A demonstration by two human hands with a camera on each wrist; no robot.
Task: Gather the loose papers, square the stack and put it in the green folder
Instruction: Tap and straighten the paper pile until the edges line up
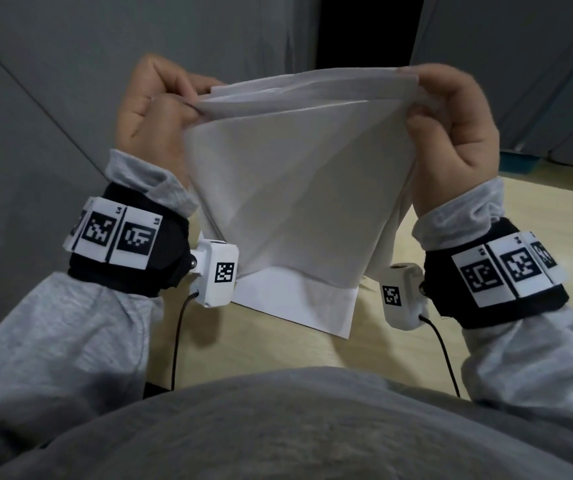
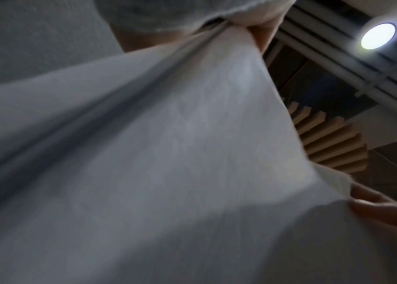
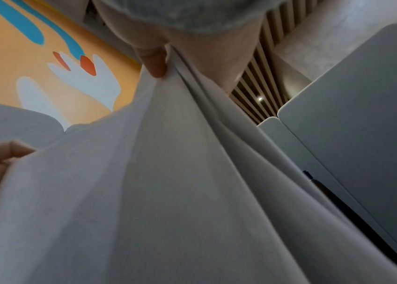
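Squaring the papers [image 1: 295, 188]

Our left hand [image 1: 150, 112] and right hand [image 1: 451, 126] pinch the top corners (sheets hang upright, lower edges on the table [image 1: 416, 341]).

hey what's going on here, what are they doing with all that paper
A person in a grey top is holding a stack of white papers upright above a light wooden table. The left hand pinches one upper corner and the right hand pinches the other. The sheets fan apart and their edges do not line up, so the stack is not squared. One more white sheet lies flat on the table below. No green folder shows in any view.
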